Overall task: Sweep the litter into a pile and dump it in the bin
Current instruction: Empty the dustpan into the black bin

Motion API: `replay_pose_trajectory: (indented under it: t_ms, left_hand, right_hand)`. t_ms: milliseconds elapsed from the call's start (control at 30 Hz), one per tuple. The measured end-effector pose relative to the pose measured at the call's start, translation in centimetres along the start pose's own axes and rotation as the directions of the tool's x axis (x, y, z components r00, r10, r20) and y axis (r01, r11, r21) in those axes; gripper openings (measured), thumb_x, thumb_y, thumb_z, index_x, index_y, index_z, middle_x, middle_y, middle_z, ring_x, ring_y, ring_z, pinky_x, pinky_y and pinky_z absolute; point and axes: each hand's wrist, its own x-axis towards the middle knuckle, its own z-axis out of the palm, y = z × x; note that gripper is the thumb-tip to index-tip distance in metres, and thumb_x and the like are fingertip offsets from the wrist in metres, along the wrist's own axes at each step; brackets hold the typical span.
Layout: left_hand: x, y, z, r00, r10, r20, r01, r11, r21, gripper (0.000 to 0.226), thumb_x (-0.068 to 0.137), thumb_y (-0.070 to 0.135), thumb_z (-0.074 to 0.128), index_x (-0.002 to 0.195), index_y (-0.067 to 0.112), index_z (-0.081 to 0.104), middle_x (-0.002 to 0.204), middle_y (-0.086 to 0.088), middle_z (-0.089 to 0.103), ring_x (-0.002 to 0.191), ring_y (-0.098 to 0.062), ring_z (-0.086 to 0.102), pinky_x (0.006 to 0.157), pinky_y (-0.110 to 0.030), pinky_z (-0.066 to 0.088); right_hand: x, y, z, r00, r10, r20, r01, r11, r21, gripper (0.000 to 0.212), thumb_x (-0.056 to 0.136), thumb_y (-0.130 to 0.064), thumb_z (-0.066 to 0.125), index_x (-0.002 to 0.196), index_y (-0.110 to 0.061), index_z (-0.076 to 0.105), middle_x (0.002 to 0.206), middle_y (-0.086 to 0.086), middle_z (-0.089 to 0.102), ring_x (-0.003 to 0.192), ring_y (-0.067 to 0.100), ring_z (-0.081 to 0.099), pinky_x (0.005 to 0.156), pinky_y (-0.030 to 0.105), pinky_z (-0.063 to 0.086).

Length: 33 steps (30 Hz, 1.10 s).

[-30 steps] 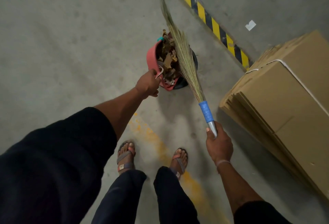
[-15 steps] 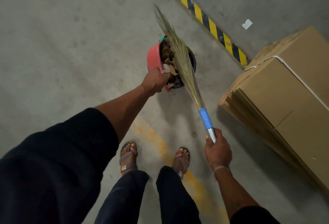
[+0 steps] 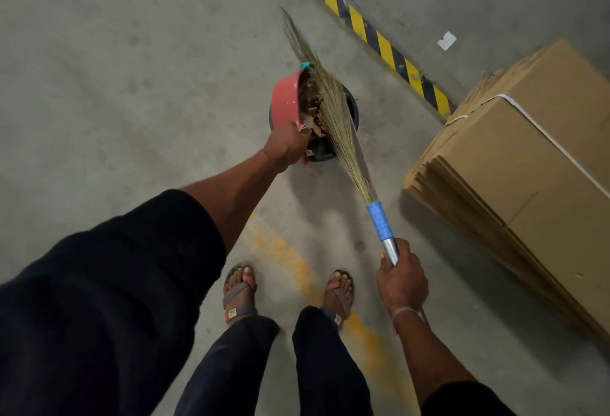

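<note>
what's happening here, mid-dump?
Yes. The person's left hand grips a red dustpan tipped on its side over a dark bin; dry leaves and litter are still in the pan. The right hand holds the broom by its metal handle, with the bristles lying across the pan's open side. A bundle of flat cardboard sits on the right.
</note>
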Motion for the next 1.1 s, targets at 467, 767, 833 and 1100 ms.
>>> replay_pose_trajectory:
  t_ms: [467,767,833,1100]
  left_hand:
    - [-0.6,-0.7,-0.2,0.999,0.033,-0.024,-0.03,0.995,0.099,0.027,0.099,0.018,0.052,0.097,-0.002,0.07,0.086,-0.018,0.073,0.055,-0.021,0.055,0.034,-0.018,0.034]
    - [-0.9,-0.4,-0.7,1.0,0.002,-0.029,-0.004,0.997,-0.077,0.023,0.1,0.012,0.047,0.081,0.004,0.057,0.069,-0.01,0.055,0.051,-0.018,0.047,0.035,-0.018,0.034]
    - [-0.8,-0.5,-0.9,1.0,0.004,-0.005,-0.004,0.992,-0.127,0.018,0.099,0.008,0.047,0.087,0.003,0.058,0.072,-0.009,0.052,0.055,-0.018,0.045,0.042,-0.023,0.035]
    - [-0.8,-1.0,-1.8,0.999,0.046,-0.014,-0.046,0.999,-0.004,0.02,0.095,0.014,0.049,0.091,-0.002,0.062,0.075,-0.015,0.058,0.057,-0.025,0.05,0.05,-0.027,0.04]
  right_hand:
    - [-2.7,-1.1,-0.3,0.999,0.03,-0.012,-0.031,0.996,-0.082,0.034,0.09,-0.021,0.069,0.122,-0.02,0.057,0.094,0.008,0.057,0.079,0.032,0.063,0.064,0.031,0.037]
    - [-4.1,-1.7,0.4,0.997,0.035,-0.073,-0.039,0.998,-0.044,0.035,0.089,-0.019,0.07,0.123,-0.019,0.058,0.093,0.009,0.056,0.075,0.034,0.062,0.062,0.03,0.037]
    - [-4.4,-1.8,0.5,0.996,0.032,-0.08,-0.035,0.999,-0.039,0.035,0.09,-0.019,0.07,0.122,-0.018,0.058,0.093,0.008,0.056,0.075,0.033,0.061,0.062,0.03,0.036]
    - [-5.3,-2.3,1.1,0.991,0.065,-0.115,-0.065,0.998,0.005,0.034,0.091,-0.02,0.069,0.122,-0.02,0.058,0.094,0.008,0.056,0.076,0.033,0.061,0.062,0.031,0.039]
